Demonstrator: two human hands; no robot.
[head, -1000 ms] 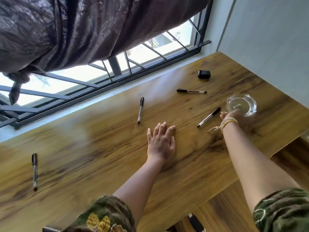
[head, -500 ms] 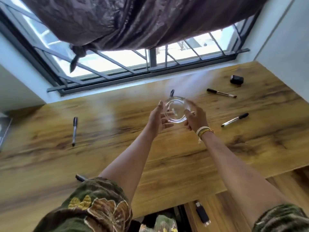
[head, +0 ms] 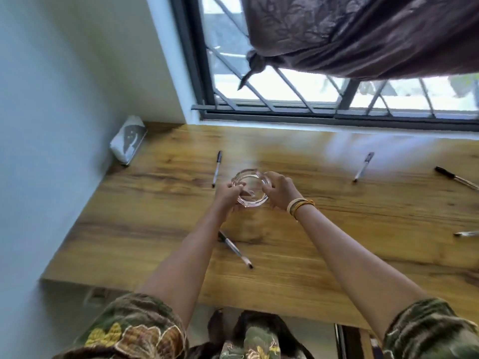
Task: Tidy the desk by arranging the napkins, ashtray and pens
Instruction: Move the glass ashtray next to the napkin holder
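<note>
A clear glass ashtray (head: 251, 188) is held between both hands over the wooden desk (head: 337, 255). My left hand (head: 226, 193) grips its left rim and my right hand (head: 280, 190) grips its right rim. A napkin pack (head: 128, 144) leans against the wall at the desk's far left corner. Several black-capped pens lie scattered: one (head: 217, 168) just left of the ashtray, one (head: 236, 249) under my left forearm, one (head: 363, 167) to the right, and one (head: 456, 177) at the far right.
The tip of another pen (head: 466, 233) shows at the right edge. A barred window (head: 285, 99) with a bunched dark curtain (head: 363, 37) runs along the desk's back. A pale wall (head: 64, 125) bounds the left side.
The ashtray was lifted from the right side of the desk by my right hand, then taken in both hands and carried left. The view swung left, revealing the napkin pack.
</note>
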